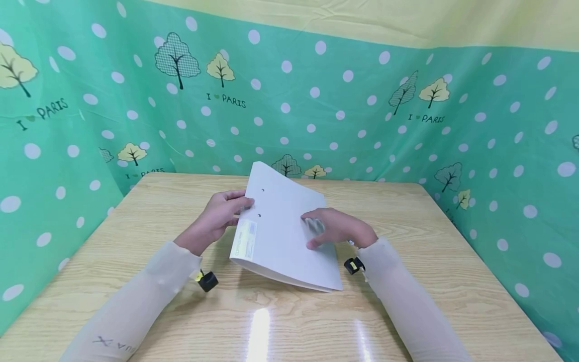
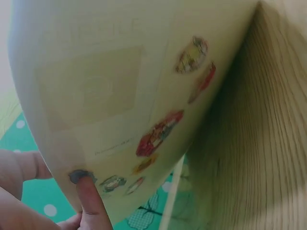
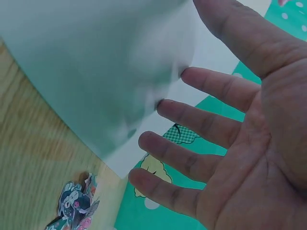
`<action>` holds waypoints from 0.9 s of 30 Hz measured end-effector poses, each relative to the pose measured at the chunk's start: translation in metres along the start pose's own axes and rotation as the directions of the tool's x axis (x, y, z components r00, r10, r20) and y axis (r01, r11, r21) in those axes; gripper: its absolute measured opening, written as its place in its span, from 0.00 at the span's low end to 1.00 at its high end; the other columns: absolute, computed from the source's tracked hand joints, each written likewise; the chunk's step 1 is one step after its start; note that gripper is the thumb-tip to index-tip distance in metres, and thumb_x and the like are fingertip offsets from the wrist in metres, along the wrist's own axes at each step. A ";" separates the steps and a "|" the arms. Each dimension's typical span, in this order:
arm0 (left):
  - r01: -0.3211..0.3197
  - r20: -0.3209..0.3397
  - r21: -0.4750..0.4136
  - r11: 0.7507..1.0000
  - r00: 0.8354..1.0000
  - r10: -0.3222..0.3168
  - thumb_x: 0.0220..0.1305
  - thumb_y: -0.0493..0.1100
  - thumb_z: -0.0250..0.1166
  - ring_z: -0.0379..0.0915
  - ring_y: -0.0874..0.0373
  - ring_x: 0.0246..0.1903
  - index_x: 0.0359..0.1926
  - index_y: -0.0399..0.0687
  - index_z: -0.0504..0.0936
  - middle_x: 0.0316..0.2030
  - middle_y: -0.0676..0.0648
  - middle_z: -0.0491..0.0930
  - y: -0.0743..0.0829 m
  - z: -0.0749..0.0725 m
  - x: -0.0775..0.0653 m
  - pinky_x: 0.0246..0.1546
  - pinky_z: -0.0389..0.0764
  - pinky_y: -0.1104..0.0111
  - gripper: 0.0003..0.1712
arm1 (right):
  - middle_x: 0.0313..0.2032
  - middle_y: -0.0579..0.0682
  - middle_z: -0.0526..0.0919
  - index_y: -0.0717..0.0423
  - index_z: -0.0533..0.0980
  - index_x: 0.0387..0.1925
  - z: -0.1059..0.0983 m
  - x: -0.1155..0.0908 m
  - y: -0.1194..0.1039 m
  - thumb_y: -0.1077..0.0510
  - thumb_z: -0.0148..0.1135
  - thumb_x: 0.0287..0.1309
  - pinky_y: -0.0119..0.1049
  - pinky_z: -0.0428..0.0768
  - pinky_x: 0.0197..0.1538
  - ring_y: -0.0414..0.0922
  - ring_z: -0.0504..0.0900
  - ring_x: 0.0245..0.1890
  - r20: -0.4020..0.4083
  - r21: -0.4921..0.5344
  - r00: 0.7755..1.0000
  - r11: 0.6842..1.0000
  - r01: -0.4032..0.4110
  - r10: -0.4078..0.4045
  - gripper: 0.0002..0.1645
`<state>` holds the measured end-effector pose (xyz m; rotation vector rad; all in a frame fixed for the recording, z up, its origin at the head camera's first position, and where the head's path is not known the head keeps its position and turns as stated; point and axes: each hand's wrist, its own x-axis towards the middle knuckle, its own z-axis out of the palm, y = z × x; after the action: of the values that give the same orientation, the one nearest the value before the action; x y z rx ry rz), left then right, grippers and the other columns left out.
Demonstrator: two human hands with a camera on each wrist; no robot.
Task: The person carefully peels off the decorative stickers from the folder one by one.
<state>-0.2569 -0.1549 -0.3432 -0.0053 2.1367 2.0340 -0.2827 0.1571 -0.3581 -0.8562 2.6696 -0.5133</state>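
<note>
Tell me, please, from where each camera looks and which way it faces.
Head: worn on the head, facing forward and down at the white folder over the table; left hand, right hand and both sleeves show.
Left wrist: worn there, facing the folder's side with colourful pictures; left fingers show.
Right wrist: worn there, looking past the right palm at the folder and green curtain.
Shared: head and left wrist views both show the left hand holding the folder's edge.
</note>
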 end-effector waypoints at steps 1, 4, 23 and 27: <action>0.003 0.012 -0.036 0.999 1.000 -0.002 0.72 0.43 0.63 0.81 0.54 0.49 0.73 0.38 0.67 0.60 0.40 0.78 0.000 -0.001 0.000 0.44 0.84 0.65 0.33 | 0.70 0.56 0.71 0.54 0.67 0.74 0.000 0.000 0.000 0.44 0.79 0.53 0.50 0.65 0.73 0.54 0.67 0.72 0.001 -0.006 1.000 1.000 0.003 -0.003 0.51; 0.012 0.051 -0.145 0.989 0.999 -0.005 0.73 0.40 0.61 0.82 0.59 0.43 0.71 0.33 0.68 0.53 0.44 0.83 -0.001 -0.002 0.000 0.43 0.82 0.68 0.31 | 0.71 0.55 0.71 0.55 0.67 0.74 0.001 0.001 0.001 0.44 0.78 0.53 0.50 0.65 0.73 0.54 0.67 0.72 0.005 -0.015 1.000 1.000 0.010 -0.009 0.51; 0.007 0.507 -0.306 0.952 0.848 0.156 0.62 0.25 0.56 0.69 0.43 0.64 0.83 0.67 0.38 0.76 0.38 0.50 0.010 0.006 -0.018 0.53 0.82 0.53 0.59 | 0.73 0.56 0.68 0.54 0.64 0.76 0.000 0.000 0.000 0.46 0.78 0.56 0.50 0.61 0.75 0.54 0.63 0.75 -0.003 0.018 1.000 1.000 -0.022 0.022 0.51; 0.003 0.565 -0.288 0.957 0.808 0.168 0.60 0.25 0.59 0.70 0.42 0.64 0.81 0.77 0.33 0.75 0.38 0.47 0.010 0.008 -0.021 0.55 0.81 0.50 0.65 | 0.74 0.56 0.67 0.54 0.63 0.76 -0.002 -0.002 -0.001 0.47 0.78 0.56 0.51 0.61 0.75 0.54 0.62 0.75 -0.007 0.015 1.000 1.000 -0.017 0.017 0.52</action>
<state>-0.2366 -0.1489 -0.3310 0.6098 1.4830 2.0112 -0.2815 0.1580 -0.3559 -0.8279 2.6740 -0.5329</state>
